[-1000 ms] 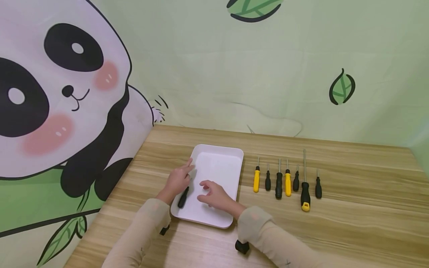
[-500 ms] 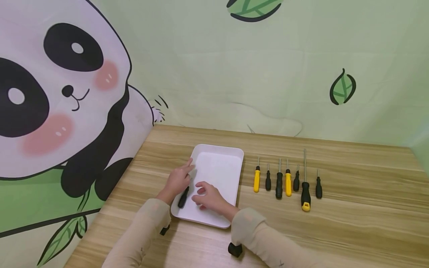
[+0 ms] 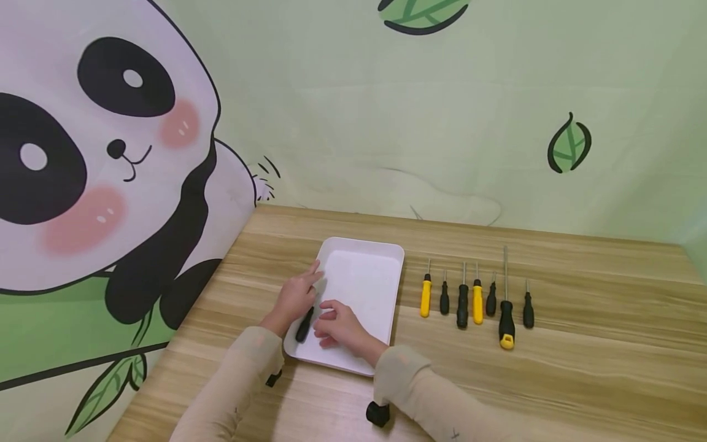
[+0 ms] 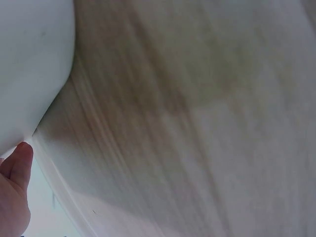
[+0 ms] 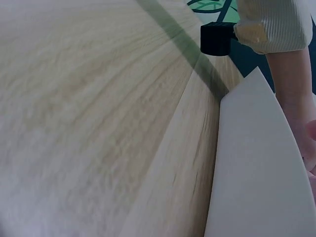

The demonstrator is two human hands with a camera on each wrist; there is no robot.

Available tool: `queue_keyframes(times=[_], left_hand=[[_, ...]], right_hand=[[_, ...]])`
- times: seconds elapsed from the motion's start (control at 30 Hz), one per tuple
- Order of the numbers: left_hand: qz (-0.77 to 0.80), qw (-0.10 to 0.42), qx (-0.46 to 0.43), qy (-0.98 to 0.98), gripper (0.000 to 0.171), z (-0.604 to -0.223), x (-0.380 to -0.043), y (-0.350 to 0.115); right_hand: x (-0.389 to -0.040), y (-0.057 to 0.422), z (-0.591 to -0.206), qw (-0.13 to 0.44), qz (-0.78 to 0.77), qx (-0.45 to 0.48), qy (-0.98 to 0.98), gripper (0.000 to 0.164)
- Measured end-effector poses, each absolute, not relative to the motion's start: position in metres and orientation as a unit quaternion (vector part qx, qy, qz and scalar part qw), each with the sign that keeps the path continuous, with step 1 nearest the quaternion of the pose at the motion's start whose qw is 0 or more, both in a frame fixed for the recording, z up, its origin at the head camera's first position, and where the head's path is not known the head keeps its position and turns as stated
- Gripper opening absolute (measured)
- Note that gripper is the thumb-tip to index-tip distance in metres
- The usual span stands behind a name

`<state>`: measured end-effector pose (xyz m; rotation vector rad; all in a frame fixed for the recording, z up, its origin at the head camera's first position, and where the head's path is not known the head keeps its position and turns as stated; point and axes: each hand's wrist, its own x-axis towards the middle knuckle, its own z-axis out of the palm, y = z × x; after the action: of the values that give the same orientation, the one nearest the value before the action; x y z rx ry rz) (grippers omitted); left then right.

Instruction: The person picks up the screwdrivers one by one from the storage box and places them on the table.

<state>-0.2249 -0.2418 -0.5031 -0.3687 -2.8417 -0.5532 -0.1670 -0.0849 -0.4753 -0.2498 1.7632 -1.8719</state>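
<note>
My left hand (image 3: 295, 299) lies at the left wall of a white tray (image 3: 359, 244), holding it. In the left wrist view, a fingertip (image 4: 22, 150) of that hand reaches the tray's rim. Inside the tray, along its left side, lies a black-handled screwdriver (image 3: 304, 325), its upper end running under my left hand. My right hand (image 3: 343, 329) hovers over the tray just right of this handle, thumb and fingers loosely bent, holding nothing. In the right wrist view, the tray's outer wall (image 5: 254, 158) hides part of the arm behind it.
Right of the tray, several screwdrivers lie in a row, among them a yellow one (image 3: 426, 298), a second yellow one (image 3: 477, 304) and a long black-and-yellow one (image 3: 506, 325). A wooden table (image 3: 596, 368) carries everything. A panda-printed wall covering (image 3: 353, 123) stands behind.
My right hand has moved left across the tray, closer to the black screwdriver. My left hand, the tray and the row of screwdrivers have stayed put; the head view shifts slightly.
</note>
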Motion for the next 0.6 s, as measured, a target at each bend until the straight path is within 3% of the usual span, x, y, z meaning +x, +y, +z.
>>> queue_keyframes(times=[0.6], left_hand=[[-0.182, 0.092, -0.115, -0.972, 0.043, -0.501, -0.225, -0.240]], right_hand=[[-0.173, -0.099, -0.499, 0.320, -0.776, -0.017, 0.543, 0.054]])
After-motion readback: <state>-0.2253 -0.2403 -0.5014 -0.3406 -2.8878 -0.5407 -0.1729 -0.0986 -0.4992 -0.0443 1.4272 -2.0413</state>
